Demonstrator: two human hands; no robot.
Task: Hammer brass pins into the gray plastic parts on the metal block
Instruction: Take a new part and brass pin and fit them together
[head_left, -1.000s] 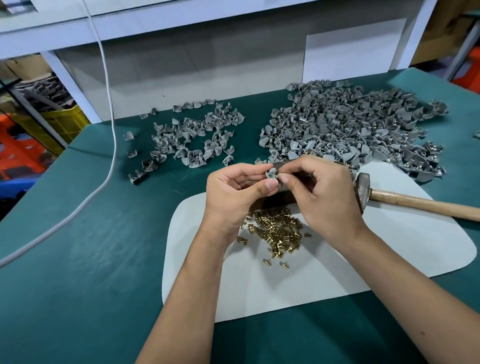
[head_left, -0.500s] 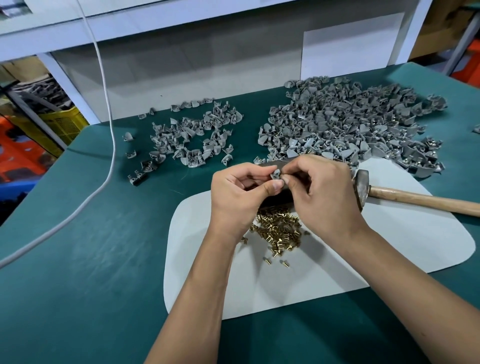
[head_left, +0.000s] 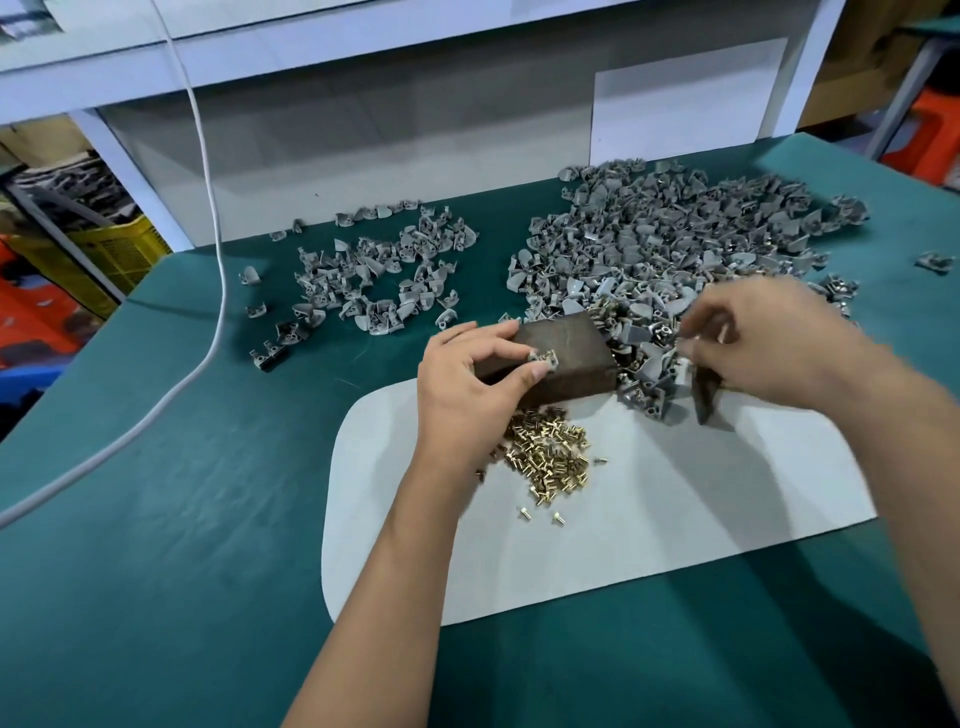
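Fingertips of my left hand (head_left: 470, 384) pinch one gray plastic part (head_left: 543, 358) with a brass pin in it, held on the front edge of the metal block (head_left: 558, 358). My right hand (head_left: 779, 338) is blurred, fingers loosely curled above the hammer head (head_left: 704, 395); I cannot tell whether it grips anything. Green table (head_left: 156, 519), white mat (head_left: 649, 519), big pile of gray parts (head_left: 675, 244) behind, brass pins (head_left: 550, 457) heaped below the block.

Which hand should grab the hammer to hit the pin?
Probably the right hand. It hovers just above the hammer, blurred. The left hand is busy holding the gray part on the block.
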